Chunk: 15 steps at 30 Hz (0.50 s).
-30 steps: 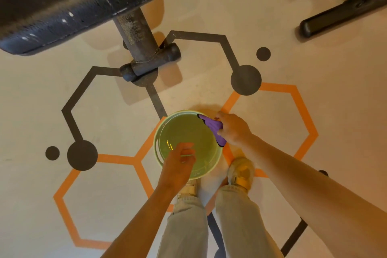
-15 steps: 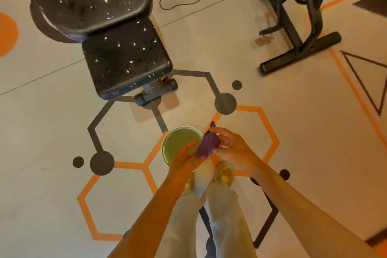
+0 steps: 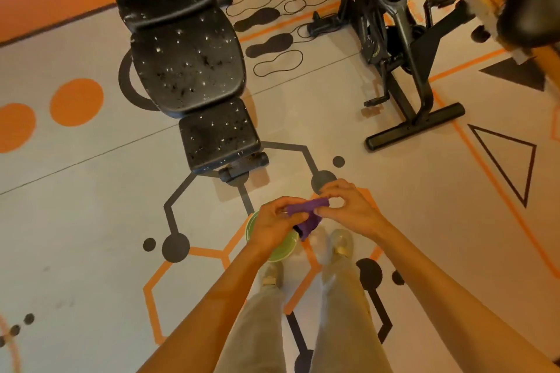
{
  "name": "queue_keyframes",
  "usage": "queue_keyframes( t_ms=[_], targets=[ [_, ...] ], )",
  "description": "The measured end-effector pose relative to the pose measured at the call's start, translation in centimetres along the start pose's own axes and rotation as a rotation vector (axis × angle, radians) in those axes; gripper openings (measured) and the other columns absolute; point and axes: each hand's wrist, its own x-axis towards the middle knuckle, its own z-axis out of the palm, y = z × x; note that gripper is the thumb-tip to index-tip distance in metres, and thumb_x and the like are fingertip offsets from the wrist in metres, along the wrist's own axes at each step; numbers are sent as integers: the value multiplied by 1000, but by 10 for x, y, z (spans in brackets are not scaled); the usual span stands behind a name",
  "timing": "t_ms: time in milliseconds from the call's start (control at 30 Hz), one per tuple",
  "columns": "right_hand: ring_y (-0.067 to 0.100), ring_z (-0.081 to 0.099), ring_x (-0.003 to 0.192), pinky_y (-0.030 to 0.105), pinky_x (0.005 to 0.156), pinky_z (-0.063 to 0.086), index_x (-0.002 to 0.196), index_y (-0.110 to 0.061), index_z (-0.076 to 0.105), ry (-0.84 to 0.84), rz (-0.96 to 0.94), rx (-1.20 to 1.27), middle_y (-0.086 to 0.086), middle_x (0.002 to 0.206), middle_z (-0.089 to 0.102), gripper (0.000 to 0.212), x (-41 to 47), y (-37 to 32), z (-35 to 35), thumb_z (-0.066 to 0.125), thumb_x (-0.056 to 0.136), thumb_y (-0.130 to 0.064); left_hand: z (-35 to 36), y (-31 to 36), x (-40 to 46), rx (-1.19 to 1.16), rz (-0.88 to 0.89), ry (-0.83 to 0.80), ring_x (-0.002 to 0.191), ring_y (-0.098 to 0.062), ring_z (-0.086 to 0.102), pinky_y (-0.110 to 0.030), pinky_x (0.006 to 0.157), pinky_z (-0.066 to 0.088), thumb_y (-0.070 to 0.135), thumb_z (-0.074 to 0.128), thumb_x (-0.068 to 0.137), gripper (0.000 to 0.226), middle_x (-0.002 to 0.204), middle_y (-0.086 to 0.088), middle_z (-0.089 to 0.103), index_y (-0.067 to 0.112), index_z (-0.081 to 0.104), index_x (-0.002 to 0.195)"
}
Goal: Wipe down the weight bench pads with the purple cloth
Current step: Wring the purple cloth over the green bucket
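The purple cloth (image 3: 306,215) is bunched between both hands, held above a green bucket (image 3: 285,247) on the floor. My left hand (image 3: 277,224) pinches its left end and my right hand (image 3: 348,206) pinches its right end. A tail of cloth hangs down toward the bucket rim. The black weight bench (image 3: 188,70) stands ahead and to the left, its three pads speckled with white flecks. The seat pad (image 3: 216,133) is the nearest, about an arm's length beyond my hands.
A black exercise bike (image 3: 403,48) stands to the right, its floor bar (image 3: 415,130) near my right side. More black equipment sits at the far right edge. My two feet (image 3: 341,244) stand just behind the bucket on a floor painted with hexagons and dots.
I have stood up, so the view has pulled back and the whole bench shows. The cloth came out of the bucket; my left hand joined my right in holding it.
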Motion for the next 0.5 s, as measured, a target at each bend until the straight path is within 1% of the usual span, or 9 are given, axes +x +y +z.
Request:
queue_keyframes(
  t_ms=[33,100,167,200,267,333,367,433,500],
  targets=[
    [11,52,108,2,76,43,105,-9,68,-24,32,79,1,115,58,22,-1,-3,-13,72,84,-13,9,11,1,-20,-2,4,74,3,67,-11,63,51,3,71,83,27,95,-6,70,1,68,110],
    [15,61,105,11,73,51,110,-13,65,-80,92,262,3,113,65,27,-3,-10,-38,69,87,-25,31,32,4,-83,-14,27,78,-1,68,-13,64,52,13,72,84,26,97,-6,71,7,70,110],
    [16,65,104,20,78,55,116,-21,62,-118,130,348,2,113,68,45,-3,-11,-62,73,76,-39,55,49,12,-125,-19,66,88,-12,66,-20,71,56,18,73,84,25,102,-9,72,13,72,108],
    [15,66,103,24,81,56,118,-24,60,-143,143,344,1,112,68,53,-1,-9,-73,77,70,-40,67,55,16,-144,-23,86,90,-15,66,-25,74,56,19,73,84,25,104,-11,72,14,72,108],
    [19,67,103,34,88,57,125,-23,58,-184,179,273,2,113,69,62,4,-2,-92,83,69,-33,89,63,27,-150,-49,119,94,-17,65,-25,75,56,21,73,84,28,109,-12,71,15,71,111],
    [24,66,103,40,91,56,128,-19,57,-189,237,169,5,115,68,64,11,5,-113,84,71,-30,104,65,39,-131,-88,146,99,-16,62,-19,71,54,25,73,84,32,112,-9,67,18,69,116],
    [25,65,103,40,91,56,128,-17,58,-189,264,132,6,116,68,61,16,9,-124,82,73,-29,108,65,45,-118,-110,160,102,-16,60,-18,70,53,25,73,85,35,111,-7,63,18,67,118],
    [24,65,101,37,88,56,126,-11,58,-197,313,97,9,116,67,53,26,17,-148,78,78,-23,110,64,58,-91,-163,196,106,-18,57,-21,73,51,22,70,87,35,110,-3,59,18,65,121],
    [20,64,91,32,79,56,124,-5,59,-182,362,65,11,115,66,46,35,26,-169,74,82,-17,102,63,70,-59,-216,216,107,-21,56,-28,81,49,16,64,91,30,110,-4,61,13,64,122]
  ],
)
